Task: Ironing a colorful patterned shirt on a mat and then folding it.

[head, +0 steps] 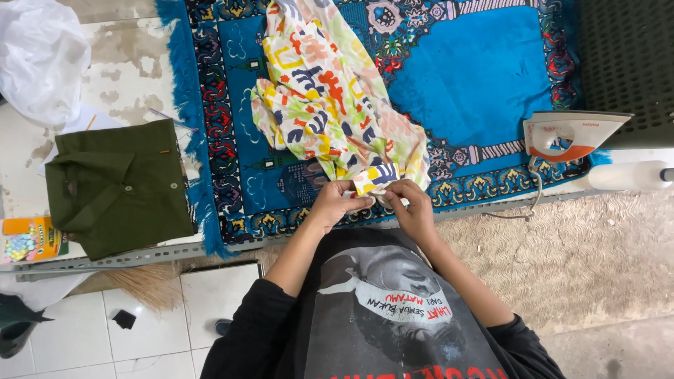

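Orange flat box (29, 238) lies far left; left hand (335, 203) and right hand (413, 207) pinch patterned garment (330, 91).

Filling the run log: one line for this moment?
left hand: pinching patterned garment hem | right hand: same | surface: blue rug | iron upright

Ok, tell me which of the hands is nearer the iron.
Right. The right hand pinches the patterned garment at its near edge, on the side toward the iron. The left hand grips the same edge, farther from it.
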